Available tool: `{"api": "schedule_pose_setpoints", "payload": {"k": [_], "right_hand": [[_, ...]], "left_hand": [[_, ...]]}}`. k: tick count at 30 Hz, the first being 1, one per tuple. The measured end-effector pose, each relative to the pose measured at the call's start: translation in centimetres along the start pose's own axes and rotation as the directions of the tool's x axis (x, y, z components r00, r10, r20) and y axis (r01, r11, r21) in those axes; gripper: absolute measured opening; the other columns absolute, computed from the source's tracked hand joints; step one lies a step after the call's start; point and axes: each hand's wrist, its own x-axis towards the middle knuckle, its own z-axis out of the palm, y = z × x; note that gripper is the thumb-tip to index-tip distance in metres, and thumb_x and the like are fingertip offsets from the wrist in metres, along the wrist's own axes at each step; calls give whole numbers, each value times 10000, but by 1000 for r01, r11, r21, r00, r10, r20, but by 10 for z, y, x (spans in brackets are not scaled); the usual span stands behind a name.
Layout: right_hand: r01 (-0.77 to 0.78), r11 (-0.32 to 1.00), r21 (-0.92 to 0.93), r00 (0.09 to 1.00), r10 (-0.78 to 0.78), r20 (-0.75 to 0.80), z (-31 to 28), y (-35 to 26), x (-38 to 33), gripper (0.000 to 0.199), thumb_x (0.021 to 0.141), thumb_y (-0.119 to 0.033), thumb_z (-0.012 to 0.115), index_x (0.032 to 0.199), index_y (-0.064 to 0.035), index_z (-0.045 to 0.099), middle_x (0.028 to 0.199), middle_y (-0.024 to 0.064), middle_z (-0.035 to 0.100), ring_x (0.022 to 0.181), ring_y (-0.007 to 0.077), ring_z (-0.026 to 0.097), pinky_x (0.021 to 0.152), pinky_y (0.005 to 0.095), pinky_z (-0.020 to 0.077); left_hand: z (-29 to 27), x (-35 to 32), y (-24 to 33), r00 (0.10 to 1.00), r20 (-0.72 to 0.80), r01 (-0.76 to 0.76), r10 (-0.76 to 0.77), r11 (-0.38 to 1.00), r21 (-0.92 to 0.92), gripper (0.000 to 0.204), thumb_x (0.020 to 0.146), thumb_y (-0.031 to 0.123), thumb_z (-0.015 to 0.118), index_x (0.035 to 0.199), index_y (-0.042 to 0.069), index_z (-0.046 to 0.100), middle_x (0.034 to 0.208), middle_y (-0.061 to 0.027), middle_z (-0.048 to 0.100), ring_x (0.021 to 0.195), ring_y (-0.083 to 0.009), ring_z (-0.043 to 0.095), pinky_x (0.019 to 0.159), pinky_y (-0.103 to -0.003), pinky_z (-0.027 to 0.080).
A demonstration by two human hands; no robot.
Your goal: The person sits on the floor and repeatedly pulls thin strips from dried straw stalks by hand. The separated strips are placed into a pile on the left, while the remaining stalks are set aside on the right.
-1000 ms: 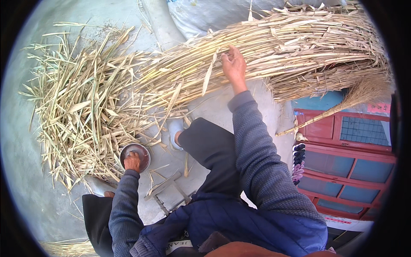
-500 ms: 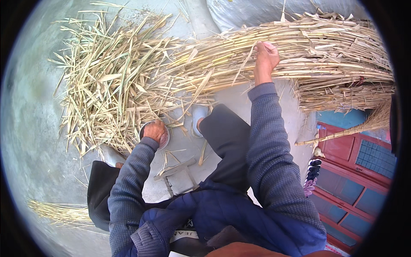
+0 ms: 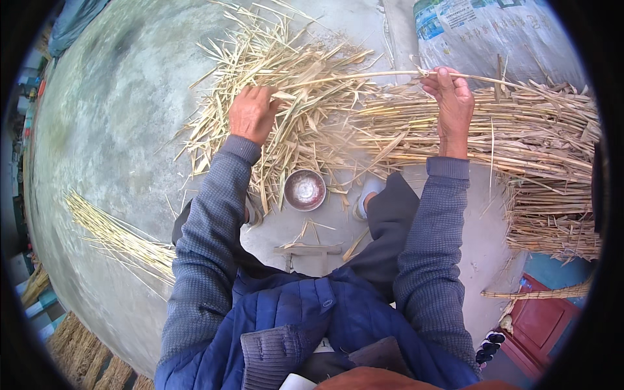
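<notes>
A right hand (image 3: 450,104) pinches a stalk (image 3: 377,74) over the leaf pile's (image 3: 305,123) edge, the left hand (image 3: 253,114) curled near its end, hold unclear, while floor (image 3: 117,123) stretches wide leftward past a bundle (image 3: 123,237).

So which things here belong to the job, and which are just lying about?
Probably the job:
stalk, held by the right hand, left hand near its end
stalk heap
leaf pile
perhaps the bowl

Probably just lying about:
white sack
broom handle
</notes>
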Motion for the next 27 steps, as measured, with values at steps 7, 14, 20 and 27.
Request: {"api": "schedule_pose_setpoints", "payload": {"k": [7, 14, 20, 27], "right_hand": [[82, 993, 82, 989, -92, 119, 13, -29, -24, 260, 993, -228, 646, 1104, 7, 625, 976, 165, 729, 866, 219, 724, 806, 332, 591], [105, 984, 145, 967, -135, 216, 6, -35, -26, 231, 1004, -182, 622, 1122, 17, 614, 1051, 191, 704, 914, 253, 717, 852, 353, 580], [162, 974, 159, 966, -189, 174, 3, -36, -25, 207, 1002, -155, 621, 1120, 14, 616, 1041, 181, 703, 902, 242, 714, 856, 347, 582], [66, 998, 4, 994, -66, 84, 12, -25, -20, 237, 1000, -181, 631, 1127, 17, 608, 1038, 187, 712, 896, 237, 720, 827, 324, 584]], "left_hand": [[-46, 10, -44, 936, 353, 79, -9, 980, -185, 328, 847, 376, 777, 1021, 103, 722, 1016, -58, 722, 987, -231, 639, 861, -382, 445], [-49, -3, -80, 708, 705, 697, -37, 201, -689, 190, 875, 160, 782, 979, 11, 725, 924, -75, 757, 894, -154, 712, 859, -285, 552], [-61, -14, -124, 753, 573, 634, -322, 124, -763, 213, 893, 280, 772, 924, 74, 728, 838, -17, 747, 773, -65, 637, 718, -209, 446], [-76, -23, -166, 685, 190, 583, -703, 373, -722, 299, 933, 345, 721, 942, 48, 700, 800, -22, 724, 671, -121, 616, 661, -282, 460]]}}
